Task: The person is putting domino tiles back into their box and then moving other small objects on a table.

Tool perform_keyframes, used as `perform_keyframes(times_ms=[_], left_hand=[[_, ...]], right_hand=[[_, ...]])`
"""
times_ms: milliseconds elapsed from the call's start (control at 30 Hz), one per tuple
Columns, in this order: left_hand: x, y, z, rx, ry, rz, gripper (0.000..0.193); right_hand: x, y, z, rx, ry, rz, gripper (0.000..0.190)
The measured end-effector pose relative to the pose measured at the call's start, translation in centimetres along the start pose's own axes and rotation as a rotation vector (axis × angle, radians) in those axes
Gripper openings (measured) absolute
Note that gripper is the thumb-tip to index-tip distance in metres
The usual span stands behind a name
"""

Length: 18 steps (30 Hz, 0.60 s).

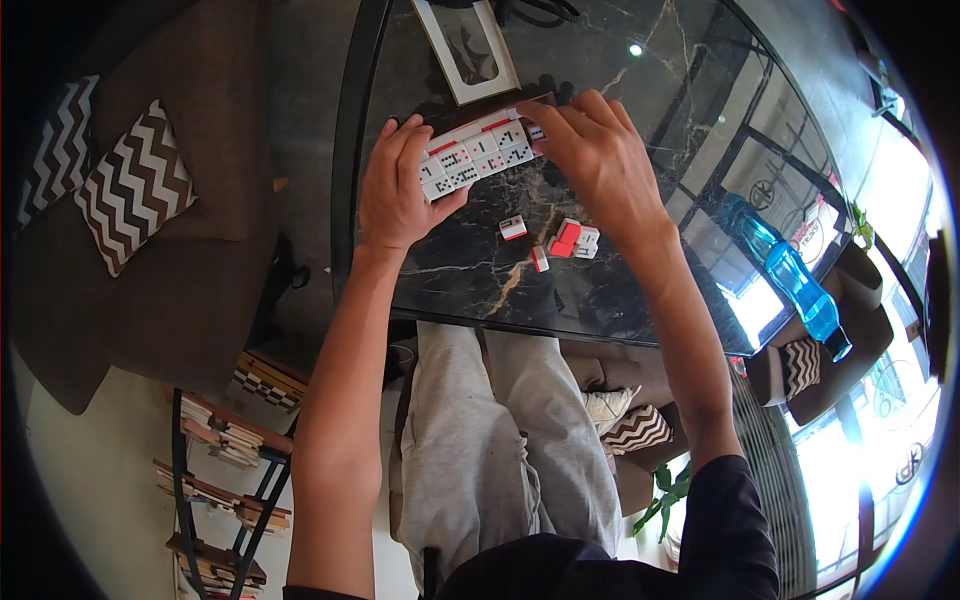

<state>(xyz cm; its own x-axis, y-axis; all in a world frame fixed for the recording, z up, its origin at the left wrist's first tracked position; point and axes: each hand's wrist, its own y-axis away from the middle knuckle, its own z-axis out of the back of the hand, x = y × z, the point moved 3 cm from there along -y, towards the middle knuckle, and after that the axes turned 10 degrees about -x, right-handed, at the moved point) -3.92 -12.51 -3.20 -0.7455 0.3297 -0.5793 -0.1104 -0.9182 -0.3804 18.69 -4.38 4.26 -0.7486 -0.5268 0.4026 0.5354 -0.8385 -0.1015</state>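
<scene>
Over the dark marbled table, a block of white domino-like tiles with red backs sits between my two hands. Black and red dots mark the faces turned to me, set in two rows. My left hand wraps the block's left end, thumb below and fingers along the far side. The fingers of my right hand grip the right upper end, where one tile shows beside them. A brown edge runs behind that end. Nearer me lie a single tile, a tile on edge and a small cluster.
A white frame-like piece with a central opening lies on the marbled tabletop beyond my hands, near a black cord. At right is a blue bottle. A brown sofa with zigzag cushions stands left, above a bookshelf.
</scene>
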Motion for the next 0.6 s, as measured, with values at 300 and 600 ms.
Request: perform_keyframes(times_ms=[300,600], left_hand=[[0.0,0.0,-0.1,-0.001,-0.001,-0.013,0.093],[-0.3,-0.2,-0.3,-0.002,0.004,-0.01,0.091]], right_hand=[[-0.1,0.3,0.6,0.065,-0.013,0.03,0.039],[-1.7,4.5,2.0,-0.2,-0.317,-0.381,0.023]])
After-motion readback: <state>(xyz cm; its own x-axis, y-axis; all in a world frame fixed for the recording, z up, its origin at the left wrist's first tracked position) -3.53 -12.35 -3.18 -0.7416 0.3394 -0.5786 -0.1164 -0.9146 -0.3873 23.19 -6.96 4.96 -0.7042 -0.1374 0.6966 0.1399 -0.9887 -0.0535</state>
